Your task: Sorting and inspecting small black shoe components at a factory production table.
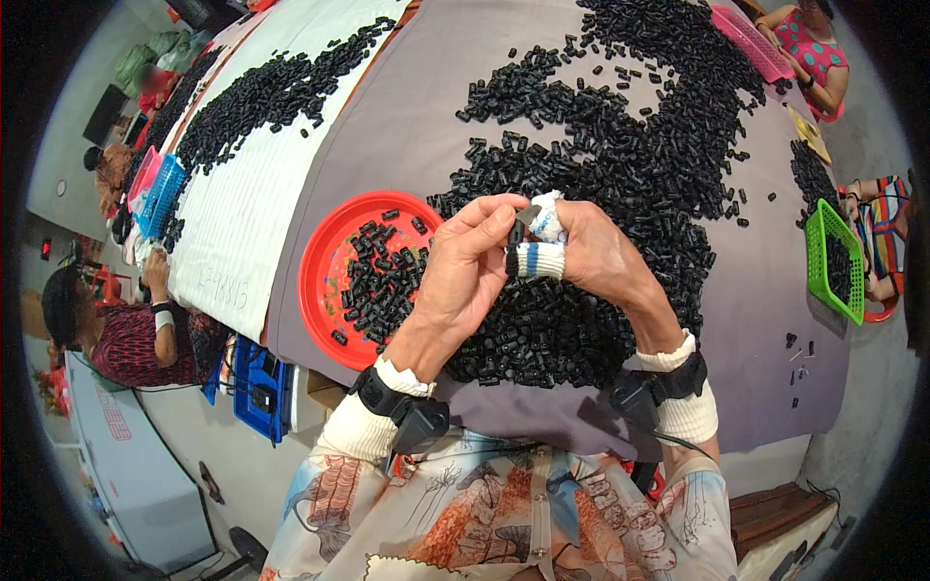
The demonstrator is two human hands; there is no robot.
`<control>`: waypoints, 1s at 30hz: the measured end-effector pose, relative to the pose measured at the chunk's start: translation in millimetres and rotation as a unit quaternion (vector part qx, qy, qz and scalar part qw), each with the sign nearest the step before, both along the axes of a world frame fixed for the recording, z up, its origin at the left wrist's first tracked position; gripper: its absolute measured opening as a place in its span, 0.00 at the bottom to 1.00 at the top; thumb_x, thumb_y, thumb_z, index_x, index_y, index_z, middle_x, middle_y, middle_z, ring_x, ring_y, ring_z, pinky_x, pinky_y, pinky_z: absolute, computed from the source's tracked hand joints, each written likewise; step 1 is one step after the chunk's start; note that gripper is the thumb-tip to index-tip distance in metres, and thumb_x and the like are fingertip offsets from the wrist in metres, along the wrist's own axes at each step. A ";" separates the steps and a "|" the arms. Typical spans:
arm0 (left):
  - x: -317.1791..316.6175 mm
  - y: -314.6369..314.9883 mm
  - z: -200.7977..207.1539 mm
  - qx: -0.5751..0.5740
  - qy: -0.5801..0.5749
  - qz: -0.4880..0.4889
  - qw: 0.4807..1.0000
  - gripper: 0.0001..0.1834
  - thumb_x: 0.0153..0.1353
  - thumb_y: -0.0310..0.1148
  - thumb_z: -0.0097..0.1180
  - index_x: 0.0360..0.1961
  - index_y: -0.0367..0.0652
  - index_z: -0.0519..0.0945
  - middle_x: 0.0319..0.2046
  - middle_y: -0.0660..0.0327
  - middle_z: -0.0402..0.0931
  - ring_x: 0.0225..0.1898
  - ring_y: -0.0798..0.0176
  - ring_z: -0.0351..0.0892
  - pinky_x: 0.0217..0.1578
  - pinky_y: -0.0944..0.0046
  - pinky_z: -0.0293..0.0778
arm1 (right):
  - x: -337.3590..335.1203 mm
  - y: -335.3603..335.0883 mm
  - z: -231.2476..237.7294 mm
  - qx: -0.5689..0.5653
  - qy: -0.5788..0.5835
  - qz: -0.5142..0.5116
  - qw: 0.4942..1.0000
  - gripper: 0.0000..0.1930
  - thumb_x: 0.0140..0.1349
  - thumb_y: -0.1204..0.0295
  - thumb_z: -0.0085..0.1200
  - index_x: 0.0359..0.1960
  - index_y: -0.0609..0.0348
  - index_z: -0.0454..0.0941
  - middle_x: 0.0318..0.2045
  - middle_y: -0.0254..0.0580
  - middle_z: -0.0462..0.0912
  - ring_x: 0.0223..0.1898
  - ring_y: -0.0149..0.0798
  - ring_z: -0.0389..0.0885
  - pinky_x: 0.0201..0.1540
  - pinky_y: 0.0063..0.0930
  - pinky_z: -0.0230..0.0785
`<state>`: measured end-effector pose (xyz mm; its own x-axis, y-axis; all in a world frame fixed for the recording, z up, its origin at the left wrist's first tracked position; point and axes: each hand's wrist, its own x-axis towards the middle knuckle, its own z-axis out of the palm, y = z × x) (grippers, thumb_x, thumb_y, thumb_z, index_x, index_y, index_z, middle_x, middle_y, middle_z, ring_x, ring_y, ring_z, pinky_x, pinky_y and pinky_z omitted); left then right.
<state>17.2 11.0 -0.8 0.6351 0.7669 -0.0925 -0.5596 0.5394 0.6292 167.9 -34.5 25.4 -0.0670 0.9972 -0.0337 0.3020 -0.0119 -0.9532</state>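
My left hand (453,266) is closed, pinching a small black plastic piece (524,221) between thumb and fingertips. Right up against it is my right hand (603,254), its fingers curled in; white wrapping covers the thumb and a striped knit sleeve covers a finger. What the right fingers grip is mostly hidden; a greyish edge shows near the thumb. Under both hands spreads a large heap of short black cylindrical pieces (552,334). Beside my left hand sits a round red basin (315,286) partly filled with similar black pieces.
Grey cloth (387,126) covers the table. More black pieces lie on a white cloth (291,165) at left, near a blue basket (160,198). A green basket (821,276) stands at right, a pink one (751,44) at far right. Other people sit around the table edges.
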 end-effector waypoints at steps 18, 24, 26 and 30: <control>-53.4 14.6 -3.3 0.093 0.178 0.106 0.974 0.09 0.59 0.28 0.51 0.38 0.36 0.76 0.30 0.63 0.74 0.31 0.72 0.72 0.32 0.71 0.70 | 6.3 -0.2 -12.4 0.045 -0.058 0.013 0.997 0.11 0.51 0.64 0.56 0.25 0.60 0.75 0.17 0.34 0.71 0.20 0.28 0.68 0.24 0.24 0.61; -124.0 29.0 -39.1 0.186 0.435 0.173 0.864 0.09 0.55 0.25 0.53 0.38 0.36 0.78 0.28 0.66 0.75 0.28 0.75 0.69 0.31 0.75 0.65 | 31.6 -10.1 -19.6 -0.012 0.009 -0.070 0.997 0.09 0.56 0.66 0.51 0.26 0.57 0.75 0.12 0.25 0.64 0.10 0.18 0.59 0.11 0.13 0.50; -120.7 25.9 -41.7 0.215 0.439 0.169 0.856 0.10 0.54 0.26 0.55 0.38 0.36 0.78 0.27 0.67 0.75 0.29 0.74 0.70 0.33 0.75 0.66 | 35.6 -14.2 -15.8 -0.034 0.020 -0.085 0.996 0.06 0.54 0.70 0.48 0.25 0.60 0.74 0.12 0.27 0.65 0.11 0.20 0.61 0.11 0.15 0.51; -50.3 -0.8 -32.2 0.357 0.435 0.033 0.826 0.15 0.52 0.30 0.58 0.41 0.39 0.77 0.34 0.63 0.74 0.36 0.67 0.72 0.40 0.70 0.68 | 51.3 -23.3 -22.5 -0.059 0.018 -0.123 0.990 0.06 0.54 0.71 0.48 0.24 0.59 0.71 0.12 0.27 0.66 0.11 0.19 0.61 0.11 0.15 0.51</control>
